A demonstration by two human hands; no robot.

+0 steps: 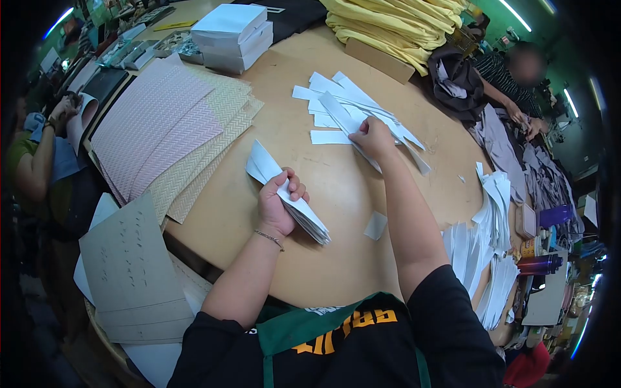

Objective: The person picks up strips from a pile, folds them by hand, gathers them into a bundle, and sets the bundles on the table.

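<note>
My left hand is closed around a stack of white strips, paper or fabric, held at a slant above the tan table. Up and to the right, my right hand pinches one white strip between thumb and fingers. That strip lies across a loose, fanned pile of similar white strips. A small white scrap rests on the table between my forearms.
Patterned sheets fan out at left, above a grey marked board. White boxes and folded yellow cloth stand at the back. More white strips lie at right by a purple bottle. Other people work on both sides.
</note>
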